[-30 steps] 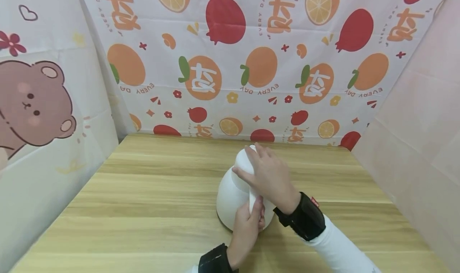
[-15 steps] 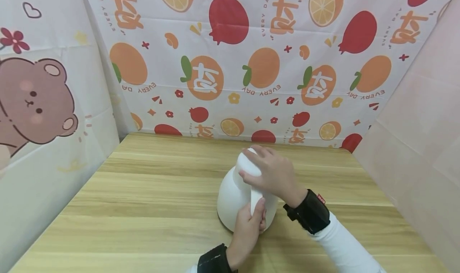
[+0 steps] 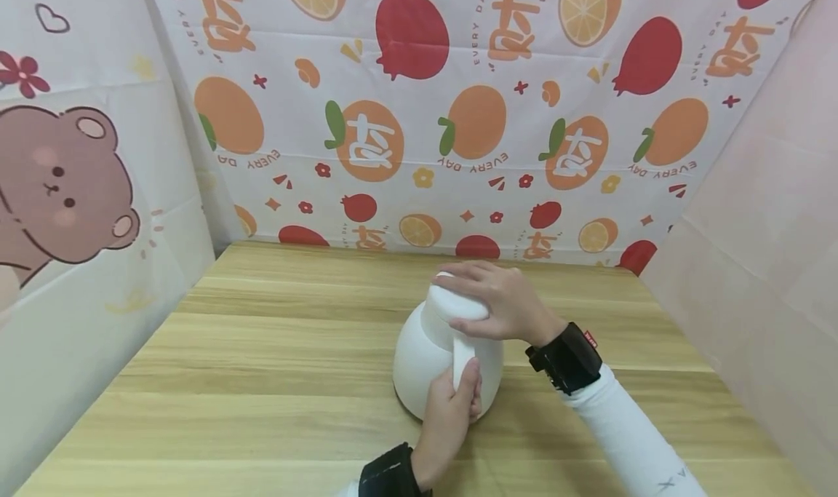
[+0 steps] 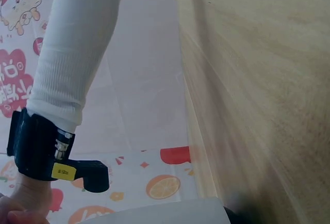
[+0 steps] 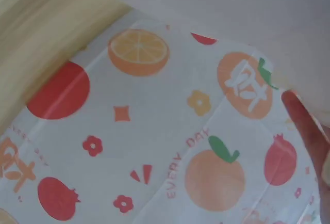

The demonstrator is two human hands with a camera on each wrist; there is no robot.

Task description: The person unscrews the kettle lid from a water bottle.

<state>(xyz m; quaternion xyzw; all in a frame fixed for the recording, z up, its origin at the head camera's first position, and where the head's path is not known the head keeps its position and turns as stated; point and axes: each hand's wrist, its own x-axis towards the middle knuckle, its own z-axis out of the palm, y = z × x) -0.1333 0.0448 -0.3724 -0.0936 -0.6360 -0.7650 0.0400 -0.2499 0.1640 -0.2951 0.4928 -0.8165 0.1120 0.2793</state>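
A white jug (image 3: 415,370) with a rounded body stands upright on the wooden table in the head view. Its handle (image 3: 463,351) faces me, and my left hand (image 3: 448,413) grips its lower part, thumb along the top. On top sits a white lid (image 3: 455,305). My right hand (image 3: 504,300) holds that lid, fingers laid across its top and thumb against the near side. The left wrist view catches only a strip of the jug's body (image 4: 165,213) at the bottom. In the right wrist view, fingers (image 5: 304,126) show at the right edge beside the pale jug.
The wood-grain table (image 3: 262,380) stretches out around the jug. A fruit-print cloth (image 3: 419,133) hangs behind it, a bear-print cloth (image 3: 65,184) at the left and a plain pale cloth (image 3: 772,228) at the right. Black bands (image 3: 566,357) wrap both wrists.
My right hand has turned on the lid, its fingers swinging to point further left and its wrist rising. The left hand stays on the handle, and the jug stays in place.
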